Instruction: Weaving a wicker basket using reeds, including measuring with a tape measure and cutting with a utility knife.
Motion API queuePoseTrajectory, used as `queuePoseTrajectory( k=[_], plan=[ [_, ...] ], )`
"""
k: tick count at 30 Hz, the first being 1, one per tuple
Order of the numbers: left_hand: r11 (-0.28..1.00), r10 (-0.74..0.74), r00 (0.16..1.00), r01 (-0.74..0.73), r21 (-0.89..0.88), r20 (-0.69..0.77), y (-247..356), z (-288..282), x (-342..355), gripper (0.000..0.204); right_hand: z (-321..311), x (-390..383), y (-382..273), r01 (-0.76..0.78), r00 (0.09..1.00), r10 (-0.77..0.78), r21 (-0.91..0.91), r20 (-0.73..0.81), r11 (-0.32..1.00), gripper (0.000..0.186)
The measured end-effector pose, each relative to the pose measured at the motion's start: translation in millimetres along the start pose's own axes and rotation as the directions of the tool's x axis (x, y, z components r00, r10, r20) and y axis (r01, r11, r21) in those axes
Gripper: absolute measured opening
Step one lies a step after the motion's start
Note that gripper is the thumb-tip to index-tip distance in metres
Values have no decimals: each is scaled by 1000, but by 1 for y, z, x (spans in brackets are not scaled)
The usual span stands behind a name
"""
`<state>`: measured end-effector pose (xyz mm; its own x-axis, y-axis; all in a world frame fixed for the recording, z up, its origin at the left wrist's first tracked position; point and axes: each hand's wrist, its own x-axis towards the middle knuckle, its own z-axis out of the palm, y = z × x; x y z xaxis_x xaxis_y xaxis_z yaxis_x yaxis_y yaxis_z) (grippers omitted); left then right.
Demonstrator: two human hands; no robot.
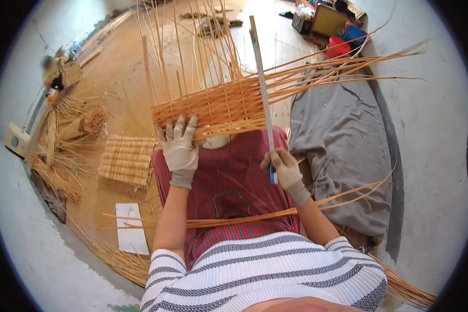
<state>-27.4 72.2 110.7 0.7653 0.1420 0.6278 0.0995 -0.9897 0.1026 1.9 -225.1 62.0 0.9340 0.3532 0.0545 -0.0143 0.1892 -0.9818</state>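
Left fingers (180, 125) spread over the wicker panel (218, 102), right fingers (283, 157) closed round the tape (264, 93), I'm probably measuring; next needs steady reading.

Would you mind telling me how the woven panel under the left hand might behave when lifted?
The woven panel is probably light, being made of slender rods, and fairly stiff where tightly interlaced. Its long loose ends would likely flex, since several curve.

Grey cloth (343, 145) (rumpled) near right wall (431, 140); red container (338, 48) beyond; white rectangle (132, 241) left.
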Motion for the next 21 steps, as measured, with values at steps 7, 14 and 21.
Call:
queuePoseTrajectory(
  k=[7,14,21],
  plan=[
    [999,-41,999,41,-20,15,11,-5,10,70,0,-23,6,-309,949,313,95,-31,946,19],
    [876,-131,987,71,-477,-92,-9,4,5,65,-1,-46,4,-366,931,365,-106,-24,925,20],
    [178,-502,804,456,-872,318,-78,-1,58,53,11,-33,-17,-78,996,68,182,64,980,26]
  ],
)
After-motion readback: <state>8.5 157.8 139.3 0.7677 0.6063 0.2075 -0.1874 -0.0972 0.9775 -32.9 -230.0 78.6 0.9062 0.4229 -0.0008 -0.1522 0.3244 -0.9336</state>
